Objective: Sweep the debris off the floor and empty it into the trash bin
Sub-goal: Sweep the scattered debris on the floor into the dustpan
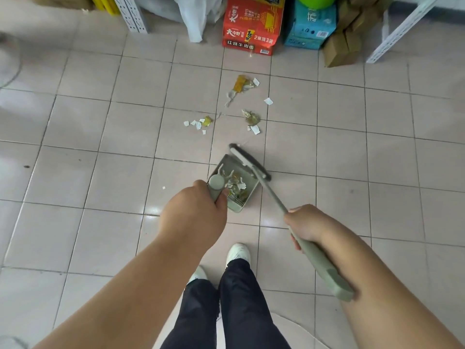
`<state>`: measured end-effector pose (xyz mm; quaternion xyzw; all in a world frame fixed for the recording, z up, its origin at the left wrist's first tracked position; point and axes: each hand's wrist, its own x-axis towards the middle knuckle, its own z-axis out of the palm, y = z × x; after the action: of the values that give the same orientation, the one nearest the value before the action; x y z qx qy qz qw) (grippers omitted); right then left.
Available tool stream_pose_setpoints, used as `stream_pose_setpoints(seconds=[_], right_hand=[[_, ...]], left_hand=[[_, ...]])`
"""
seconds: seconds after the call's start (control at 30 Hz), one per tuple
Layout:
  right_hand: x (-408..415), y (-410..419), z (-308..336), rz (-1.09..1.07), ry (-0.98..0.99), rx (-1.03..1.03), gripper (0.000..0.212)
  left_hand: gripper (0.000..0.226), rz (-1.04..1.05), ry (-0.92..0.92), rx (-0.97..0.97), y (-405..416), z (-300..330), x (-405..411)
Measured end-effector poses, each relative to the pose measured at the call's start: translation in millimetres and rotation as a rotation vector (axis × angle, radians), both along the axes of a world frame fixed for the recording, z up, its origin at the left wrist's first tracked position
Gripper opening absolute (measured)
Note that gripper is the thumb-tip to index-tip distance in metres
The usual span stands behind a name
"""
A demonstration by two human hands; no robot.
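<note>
My left hand grips the upright handle of a pale green dustpan standing on the tiled floor in front of my feet. Paper scraps and wrappers lie inside the pan. My right hand grips the pale green handle of a broom, whose head rests at the pan's far right rim. Beyond the pan, debris lies scattered on the tiles: a yellow wrapper, a crumpled wrapper, and white paper bits. No trash bin is in view.
Along the far wall stand a red carton, a blue carton, brown boxes, a white plastic bag and white metal shelf legs. One small white scrap lies left of the pan. My shoes are below the pan.
</note>
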<state>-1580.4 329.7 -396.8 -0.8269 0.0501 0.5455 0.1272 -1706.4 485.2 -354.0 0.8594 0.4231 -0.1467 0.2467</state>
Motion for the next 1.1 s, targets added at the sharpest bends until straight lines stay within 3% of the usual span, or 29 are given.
stream_pose_setpoints(seconds=[0.27,0.5,0.8,0.93,1.1], right_hand=[[8,-2,44,-0.016,-0.035,-0.030,0.024],[11,30,7,-0.003,-0.123,-0.018,0.028],[-16,36,-8,0.087,-0.052,-0.005,0.019],[-25,35,9,0.084,0.012,-0.035,0.028],[-28,22,40,0.023,0.062,-0.042,0.022]], left_hand=[[0.036,0.006,-0.010,-0.015,3,1,-1],[0.037,0.020,-0.029,-0.022,8,0,-7],[0.038,-0.001,-0.018,0.009,15,5,-36],[0.037,-0.012,0.013,0.001,13,5,-39],[0.038,-0.002,0.011,-0.015,13,3,-45]])
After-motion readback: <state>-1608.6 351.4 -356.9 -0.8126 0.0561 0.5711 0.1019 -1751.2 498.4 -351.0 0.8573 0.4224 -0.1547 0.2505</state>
